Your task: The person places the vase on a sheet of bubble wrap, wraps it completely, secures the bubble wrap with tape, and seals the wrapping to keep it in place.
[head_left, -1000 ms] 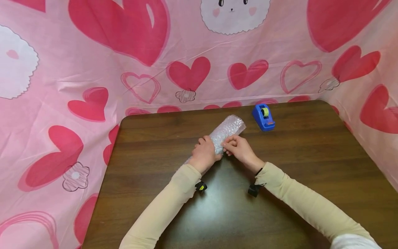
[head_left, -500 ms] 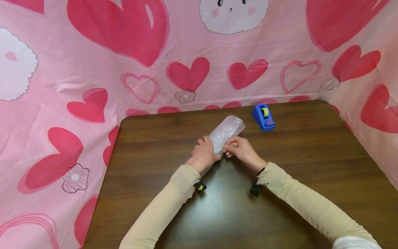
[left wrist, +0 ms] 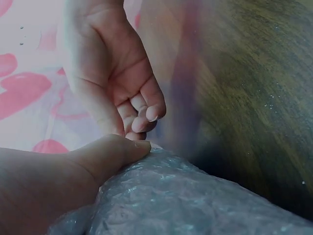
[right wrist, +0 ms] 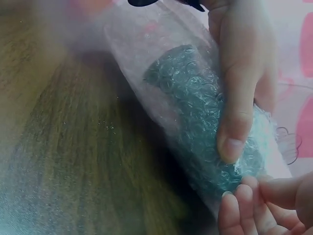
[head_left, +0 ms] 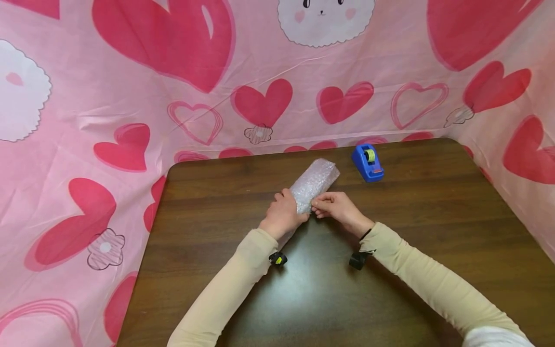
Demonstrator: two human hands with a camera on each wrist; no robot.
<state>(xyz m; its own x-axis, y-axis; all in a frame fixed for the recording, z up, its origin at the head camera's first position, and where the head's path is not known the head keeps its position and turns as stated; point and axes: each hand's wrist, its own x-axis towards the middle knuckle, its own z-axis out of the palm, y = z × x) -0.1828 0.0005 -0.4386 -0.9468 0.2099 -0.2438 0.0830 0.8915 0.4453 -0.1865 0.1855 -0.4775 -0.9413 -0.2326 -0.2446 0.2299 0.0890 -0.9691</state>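
Observation:
A bundle rolled in clear bubble wrap (head_left: pixel 315 182) lies slantwise on the wooden table, its far end pointing up and right in the head view. My left hand (head_left: pixel 284 212) grips it across the nearer part, thumb on the right side, as the bubble wrap (right wrist: pixel 195 112) in the right wrist view also shows. At that right side, close to the left thumb, my right hand (head_left: pixel 340 208) pinches the edge of the wrap between thumb and fingertips. In the left wrist view the right hand (left wrist: pixel 117 63) has its other fingers curled in. What is inside the wrap cannot be made out.
A blue tape dispenser (head_left: pixel 367 163) with a yellowish roll stands at the back of the table (head_left: pixel 433 212), right of the bundle. A pink cloth with hearts (head_left: pixel 264 101) hangs behind the table and along both sides. Each wrist carries a small black camera.
The right hand has shifted very slightly right and down along the wrap's edge. The bundle's far end has turned slightly left. Both hands keep their hold.

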